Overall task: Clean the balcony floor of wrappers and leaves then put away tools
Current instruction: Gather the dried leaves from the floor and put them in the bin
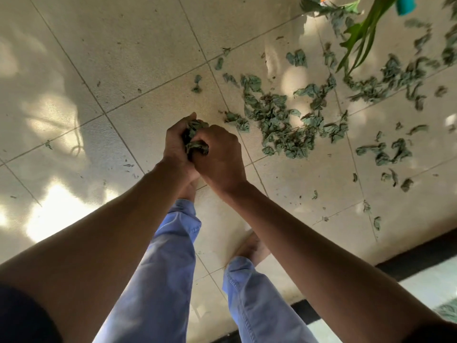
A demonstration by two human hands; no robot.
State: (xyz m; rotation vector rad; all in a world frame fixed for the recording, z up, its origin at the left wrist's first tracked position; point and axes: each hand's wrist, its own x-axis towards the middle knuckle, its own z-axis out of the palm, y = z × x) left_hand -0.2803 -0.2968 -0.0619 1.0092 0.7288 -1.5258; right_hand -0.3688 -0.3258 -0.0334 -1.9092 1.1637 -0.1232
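— Well, any writing or labels you can read from there?

— I can make out none; nothing in my view carries readable text. What I do see is texture. The left hand [176,142] and the right hand [217,154] are pressed together in front of me, and the grip of both is curled tight around one bunch of leaves [195,138], dark green, crumpled and dry-looking, poking out between the knuckles.

— And the rest of the leaves?

— A loose heap of leaves [279,120] lies on the floor [138,45], up and to the right of my hands, with more scattered scraps trailing toward the right edge. They are curled, papery pieces of dull grey-green.

— What is the floor like?

— Pale cream square tiles, matte and faintly speckled, with thin dark joints and patches of sunlight. Small crumbs of leaf dot them.

— Anything else?

— A fresh green plant [358,38] with long pointed blades hangs in at the top right, beside a teal object [405,4] I cannot identify. Below my arms are light blue trousers [168,268] of a denim-like cloth, and bare feet on the tiles.
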